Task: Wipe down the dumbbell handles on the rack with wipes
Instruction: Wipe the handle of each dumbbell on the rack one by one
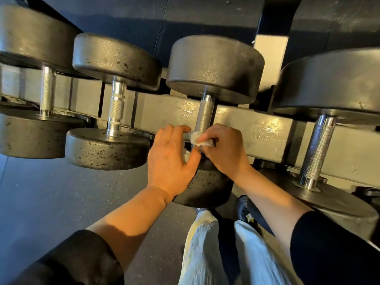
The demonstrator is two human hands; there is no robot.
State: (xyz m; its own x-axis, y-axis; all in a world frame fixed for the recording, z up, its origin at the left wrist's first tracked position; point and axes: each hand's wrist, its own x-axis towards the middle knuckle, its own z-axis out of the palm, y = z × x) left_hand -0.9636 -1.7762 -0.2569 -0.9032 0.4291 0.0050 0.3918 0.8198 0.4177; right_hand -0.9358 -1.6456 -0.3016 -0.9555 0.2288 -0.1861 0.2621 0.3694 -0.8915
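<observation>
- The left hand (171,159) and the right hand (225,150) meet at the near end of one dumbbell handle (205,115), the third bar from the left on the rack (265,128).
- A small white wipe (200,139) sits between the two hands, right against the lower part of that handle.
- The right hand grasps the wipe: its fingers are curled around the crumpled cloth and pinch it at the bar.
- The left hand is curved, thumb up by the wipe and fingers bent toward the handle; a bit of white shows under its palm, but I cannot tell whether it truly grasps the wipe or only rests beside it.
- Above the hands, the bare ridged part of the handle runs up to a round dark weight (214,68).
- Below the hands, the dumbbell's near weight (205,188) is partly covered by both wrists.
- To the left of the left hand lies a smaller dumbbell (116,109) with a shiny handle and speckled dark ends; further left is another dumbbell (47,91), partly cut off by the edge.
- To the right of the right hand lies a bigger dumbbell (317,149) with a long ridged handle.
- Both forearms are bare, with dark sleeves (329,249) pushed up toward the elbows.
- Beneath the arms are light trousers (203,249), a dark shoe (243,208) and the dark speckled floor (51,202).
</observation>
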